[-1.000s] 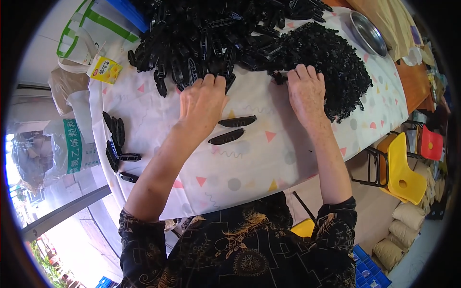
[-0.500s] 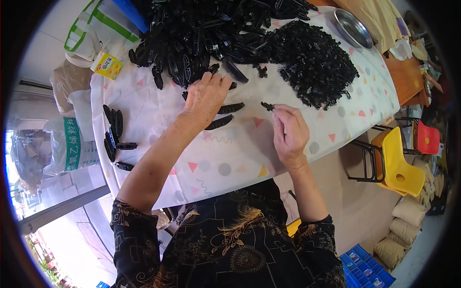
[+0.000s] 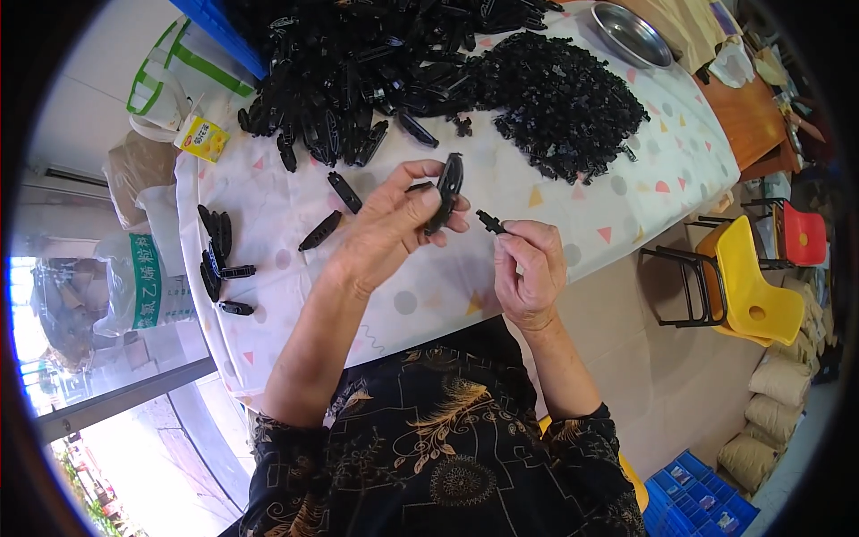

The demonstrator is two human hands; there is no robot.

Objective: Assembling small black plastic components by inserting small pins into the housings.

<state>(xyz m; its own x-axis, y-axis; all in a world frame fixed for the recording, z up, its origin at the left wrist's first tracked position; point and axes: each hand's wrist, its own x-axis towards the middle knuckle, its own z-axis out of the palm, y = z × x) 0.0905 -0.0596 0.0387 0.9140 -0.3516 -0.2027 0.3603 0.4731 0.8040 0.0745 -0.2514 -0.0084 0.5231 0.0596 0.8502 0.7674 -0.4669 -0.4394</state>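
My left hand is closed around a long black plastic part, boat-shaped and held upright above the table. To its right, my right hand pinches a small black plastic clip between thumb and fingertips. The two pieces are apart. Past my left hand lie a loose long part and another one on the cloth. Beyond them spreads a big heap of long black parts, beside a pile of small black clips.
Several long parts form a group at the table's left side. A yellow box stands at the far left, a metal bowl at the far right. Yellow chair and blue crate are on the floor to the right.
My left hand has come back from the heap's edge, lifting a long part off the cloth. My right hand, still pinching the small clip, has moved slightly nearer and left.
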